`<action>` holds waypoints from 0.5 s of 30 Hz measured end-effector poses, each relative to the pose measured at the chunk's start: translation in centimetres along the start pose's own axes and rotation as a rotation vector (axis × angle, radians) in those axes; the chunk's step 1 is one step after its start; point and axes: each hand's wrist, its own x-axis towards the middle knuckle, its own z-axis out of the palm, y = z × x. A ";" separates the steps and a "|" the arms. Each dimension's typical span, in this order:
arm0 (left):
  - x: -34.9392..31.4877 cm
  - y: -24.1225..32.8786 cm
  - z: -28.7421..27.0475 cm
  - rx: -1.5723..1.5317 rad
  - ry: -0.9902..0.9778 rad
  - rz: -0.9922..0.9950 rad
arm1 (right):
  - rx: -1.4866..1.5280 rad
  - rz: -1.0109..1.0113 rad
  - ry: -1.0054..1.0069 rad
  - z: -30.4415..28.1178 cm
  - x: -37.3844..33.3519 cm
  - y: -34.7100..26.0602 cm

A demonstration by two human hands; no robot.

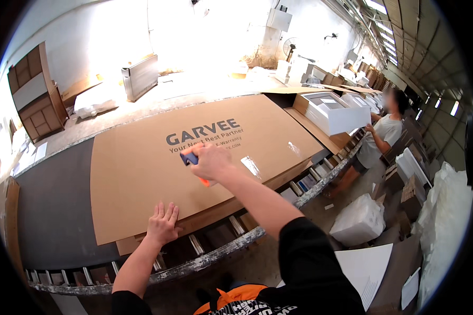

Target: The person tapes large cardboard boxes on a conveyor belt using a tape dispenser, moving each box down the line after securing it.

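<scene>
Head view shows a roller conveyor (231, 245) bearing a brown carton (131, 178) at centre, the left hand (163, 224) flat at its seven o'clock edge, fingers loosely spread, holding nothing, the right hand (214, 161) curled round a blue-and-orange tool (189, 159).

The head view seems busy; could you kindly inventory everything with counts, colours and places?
flat cardboard box: one, brown, centre
small handheld tool: one, blue and orange, over box
metal roller conveyor: one, silver, beneath box
boxy units: several, white, along conveyor, right
co-worker: one, pale-shirted, right
panelled cabinet: one, brown, upper left
thin upright box: one, grey, right of cabinet
round fan: one, dark, back wall
plastic-wrapped bundle: one, white, right floor
distant clutter: uncountable, mixed, background
left grip: one, bare, on box
right grip: one, bare, holding tool
sleeves: two, black, lower edge
</scene>
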 end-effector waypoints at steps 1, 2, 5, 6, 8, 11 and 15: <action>-0.3 0.0 -0.1 -0.016 0.010 -0.008 | -0.012 0.009 -0.226 2.4 1.4 0.1; 0.0 -0.1 -0.1 -0.033 0.023 -0.014 | -0.029 0.020 -0.451 3.4 1.9 0.1; -0.8 -0.5 0.1 -0.047 0.034 -0.015 | -0.009 -0.018 -0.530 4.6 -2.7 0.5; -1.6 -0.2 -0.2 -0.041 0.002 -0.042 | -0.006 -0.026 -0.615 2.8 -5.4 0.2; -1.7 -0.6 -1.1 -0.051 0.043 -0.044 | -0.007 -0.123 -0.569 4.2 -11.3 1.5; -1.2 -0.2 -1.9 -0.010 0.019 -0.033 | -0.038 -0.012 -0.542 8.3 -14.4 0.8; -0.2 -0.4 -1.2 -0.034 0.043 -0.036 | -0.097 -0.012 -0.637 10.6 -9.8 -1.5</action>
